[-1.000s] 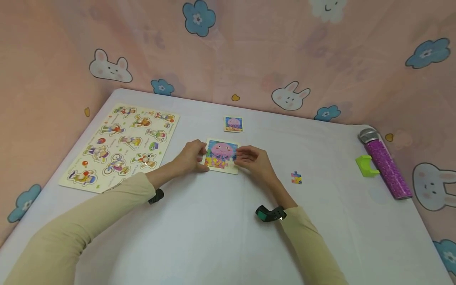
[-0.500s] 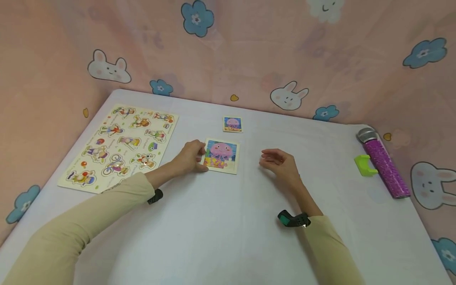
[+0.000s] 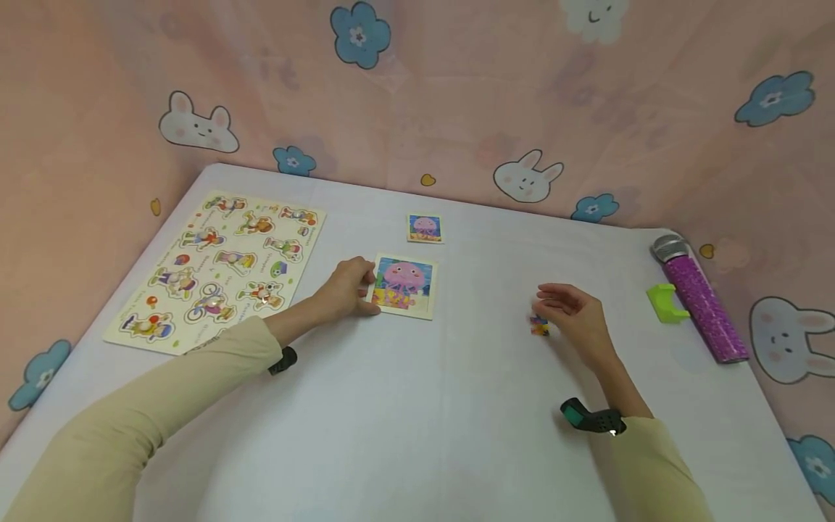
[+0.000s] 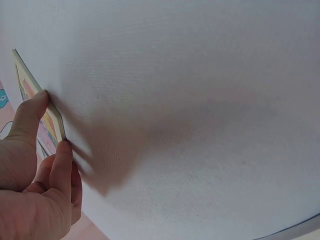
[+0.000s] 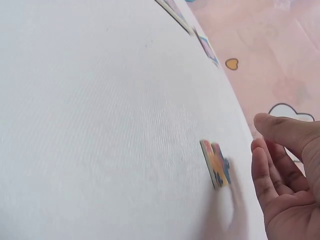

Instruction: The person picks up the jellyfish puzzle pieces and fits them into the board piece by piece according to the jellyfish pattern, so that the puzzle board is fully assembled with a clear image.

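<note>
A jigsaw puzzle in a cream frame, with a pink jellyfish picture (image 3: 407, 279), lies mid-table; its lower right shows bare tray. My left hand (image 3: 344, 291) holds the frame by its left side. In the left wrist view, thumb and forefinger grip the puzzle's edge (image 4: 55, 117) near a corner. A loose, colourful puzzle piece (image 3: 539, 328) lies to the right on the white cloth. Over it hovers my right hand (image 3: 575, 319), fingers loosely bent. The right wrist view shows that hand holding nothing, apart from the piece (image 5: 215, 165).
A small jellyfish picture card (image 3: 425, 228) lies behind the puzzle. At left is a large cream board (image 3: 218, 272) with cartoon figures. A purple glitter microphone (image 3: 707, 308) and a lime-green plastic piece (image 3: 665, 303) lie at right. A pink patterned curtain (image 3: 443, 94) borders the table.
My right hand has left the puzzle's right side and moved rightward to above the loose piece. The left hand stays at the puzzle's left edge.
</note>
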